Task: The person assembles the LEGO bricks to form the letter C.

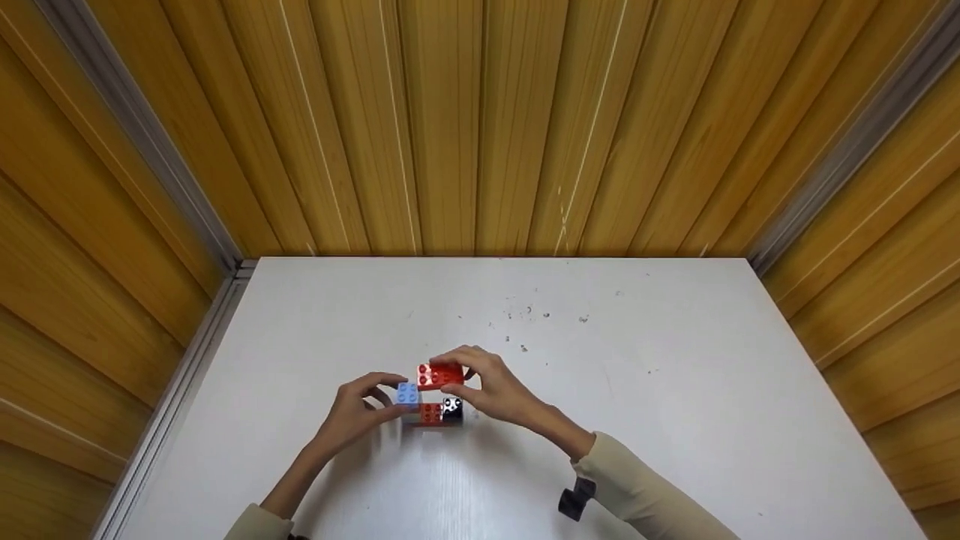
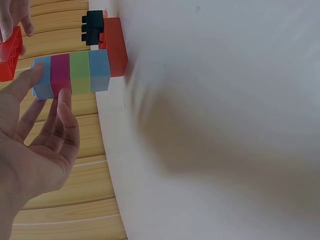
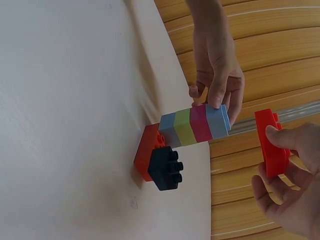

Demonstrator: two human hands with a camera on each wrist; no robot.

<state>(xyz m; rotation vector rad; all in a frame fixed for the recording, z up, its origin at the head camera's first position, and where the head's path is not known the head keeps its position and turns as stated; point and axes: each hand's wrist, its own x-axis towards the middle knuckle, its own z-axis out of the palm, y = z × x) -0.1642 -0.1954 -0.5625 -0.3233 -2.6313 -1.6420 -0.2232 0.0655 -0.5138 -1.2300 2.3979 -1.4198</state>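
A red base brick [image 1: 431,412] lies on the white table, with a black brick [image 3: 164,167] on one end. On its other end stands a tower: a lower blue brick [image 3: 168,131], a green brick [image 3: 185,127], a magenta brick [image 3: 201,123] and a light blue top brick [image 1: 407,393]. My left hand [image 1: 356,405] pinches the upper part of this tower between thumb and fingers. Just above and to the right, my right hand [image 1: 499,386] grips a long red brick [image 3: 272,145] by its sides, held in the air apart from the tower.
The white table [image 1: 675,420] carries small dark marks [image 1: 525,330] toward its back. Wood-patterned panels [image 1: 480,135] enclose it behind and at both sides. A small black device [image 1: 576,499] is by the right sleeve.
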